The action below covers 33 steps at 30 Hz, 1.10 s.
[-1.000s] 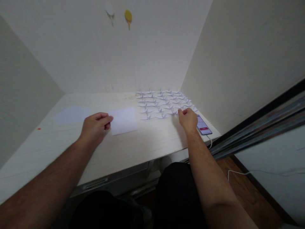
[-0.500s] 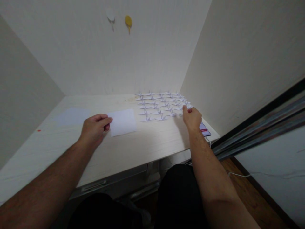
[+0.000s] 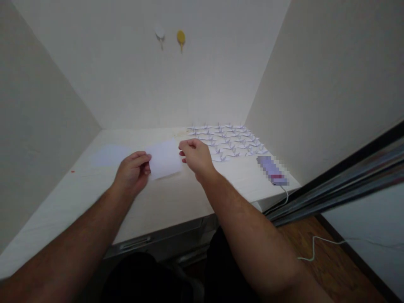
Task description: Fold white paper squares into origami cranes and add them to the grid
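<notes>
A white sheet of paper [image 3: 164, 159] hangs just above the pale desk [image 3: 176, 202], held between both hands. My left hand [image 3: 131, 173] pinches its left edge with thumb and fingers closed. My right hand [image 3: 196, 155] pinches the sheet's upper right corner, fingers curled. To the right of the sheet, several small folded paper cranes [image 3: 230, 141] stand in rows toward the back right corner of the desk.
A phone [image 3: 272, 170] with a white cable lies near the desk's right edge. Another pale sheet [image 3: 109, 155] lies flat at the left. Two small hooks [image 3: 180, 38] hang on the back wall. Walls close the desk on three sides.
My right hand has left the cranes beside the phone and moved left to grip the sheet's right corner. The sheet now sits lifted between both hands.
</notes>
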Available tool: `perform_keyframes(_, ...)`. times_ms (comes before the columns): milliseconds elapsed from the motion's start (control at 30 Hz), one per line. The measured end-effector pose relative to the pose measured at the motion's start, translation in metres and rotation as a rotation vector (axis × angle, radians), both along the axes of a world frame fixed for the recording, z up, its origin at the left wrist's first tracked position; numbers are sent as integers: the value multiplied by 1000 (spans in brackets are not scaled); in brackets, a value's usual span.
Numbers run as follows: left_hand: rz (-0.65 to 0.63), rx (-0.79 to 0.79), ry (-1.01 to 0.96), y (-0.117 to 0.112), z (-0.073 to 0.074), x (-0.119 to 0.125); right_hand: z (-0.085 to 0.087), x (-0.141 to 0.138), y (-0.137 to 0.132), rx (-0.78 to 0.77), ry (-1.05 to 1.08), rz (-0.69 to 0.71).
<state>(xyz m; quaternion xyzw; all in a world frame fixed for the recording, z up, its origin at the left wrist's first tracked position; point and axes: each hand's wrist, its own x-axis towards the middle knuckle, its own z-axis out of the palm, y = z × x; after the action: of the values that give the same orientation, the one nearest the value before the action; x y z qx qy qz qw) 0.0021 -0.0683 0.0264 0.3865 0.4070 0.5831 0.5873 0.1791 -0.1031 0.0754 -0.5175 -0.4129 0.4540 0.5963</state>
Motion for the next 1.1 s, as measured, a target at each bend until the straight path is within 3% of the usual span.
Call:
perform_keyframes(100,34,73,27,1,-3,0,-17,-2,-7,-82,188,189)
perform_keyframes(267,116,152,135,3,-7,1,-28,-5,-7,-36,290,334)
perform_keyframes(500,158,212,191,0,-8,2,-43,-10,1,26,243,348)
perform_keyframes(833,-8,226,178,1,-15,3,-55,-12,4,68,109,372)
perform_keyframes(1100,-120,250,245,-7,-12,3,-59,-13,3,103,-74,253)
